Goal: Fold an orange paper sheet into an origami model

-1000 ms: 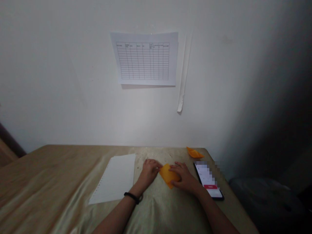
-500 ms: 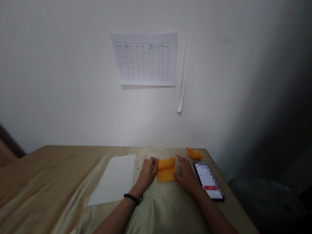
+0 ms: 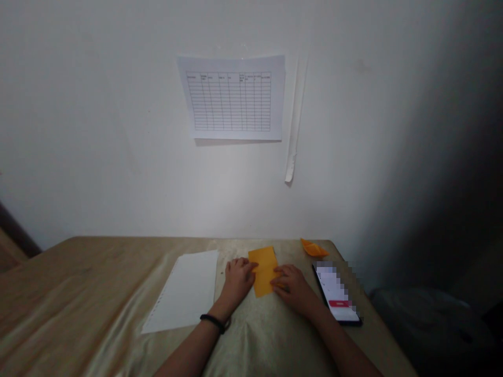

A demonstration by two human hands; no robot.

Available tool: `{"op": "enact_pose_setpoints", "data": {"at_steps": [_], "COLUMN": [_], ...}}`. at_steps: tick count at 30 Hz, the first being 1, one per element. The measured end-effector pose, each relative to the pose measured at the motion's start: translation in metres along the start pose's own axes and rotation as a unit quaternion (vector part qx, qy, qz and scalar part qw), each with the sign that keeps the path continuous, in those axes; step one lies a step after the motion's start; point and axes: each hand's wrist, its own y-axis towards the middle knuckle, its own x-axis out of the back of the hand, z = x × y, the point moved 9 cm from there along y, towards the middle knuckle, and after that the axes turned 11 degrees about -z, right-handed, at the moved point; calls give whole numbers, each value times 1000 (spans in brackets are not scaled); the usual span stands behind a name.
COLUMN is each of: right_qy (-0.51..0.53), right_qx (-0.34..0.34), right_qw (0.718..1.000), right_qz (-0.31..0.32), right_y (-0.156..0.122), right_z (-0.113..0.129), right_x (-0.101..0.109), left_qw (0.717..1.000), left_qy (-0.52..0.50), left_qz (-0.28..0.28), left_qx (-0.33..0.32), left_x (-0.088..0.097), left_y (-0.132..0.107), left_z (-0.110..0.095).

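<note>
A small sheet of orange paper point(image 3: 264, 272) lies between my hands on the cloth-covered table, slightly tilted and with a faint crease across its middle. My left hand point(image 3: 239, 276) holds its left edge, thumb on top and the other fingers curled. On the opposite side, my right hand point(image 3: 291, 285) grips the right edge with bent fingers. Past that hand, near the table's back corner, rests a folded orange paper boat point(image 3: 313, 248).
White punched sheets point(image 3: 184, 290) lie left of my left arm. A phone point(image 3: 337, 293) with a lit screen lies right of my right hand, near the table's edge. A printed chart point(image 3: 236, 99) hangs on the wall behind the table point(image 3: 98, 283).
The orange paper has turned to a more upright position and its top part now lies flatter. My right hand has come down from hovering at its side and closed on the right edge.
</note>
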Motion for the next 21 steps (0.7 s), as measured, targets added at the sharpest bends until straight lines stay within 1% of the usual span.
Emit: {"op": "enact_pose_setpoints", "data": {"at_steps": [2, 4, 9, 11, 14, 18, 21], "right_qy": [8, 15, 11, 2, -12, -19, -11], "right_qx": [3, 6, 11, 7, 0, -4, -10], "right_qw": [1000, 1000, 1000, 1000, 1000, 1000, 999], "right_qz": [1, -5, -17, -17, -7, 21, 49], "right_y": [0, 0, 0, 0, 1, 1, 0], "right_z": [-1, -1, -2, -4, -7, -7, -7], "right_x": [-1, 0, 1, 1, 1, 1, 0], "left_qw": [999, 999, 997, 996, 996, 995, 994], "left_qy": [27, 33, -10, -19, -17, 0, 12], "left_qz": [11, 19, 71, 77, 61, 32, 36], "left_qx": [16, 16, -29, -42, -66, -97, -106], "left_x": [-2, -4, -18, -20, -16, -3, 1], "left_y": [-2, -4, -6, -7, -6, -6, -7], "left_z": [2, 4, 4, 4, 0, -12, -19]}}
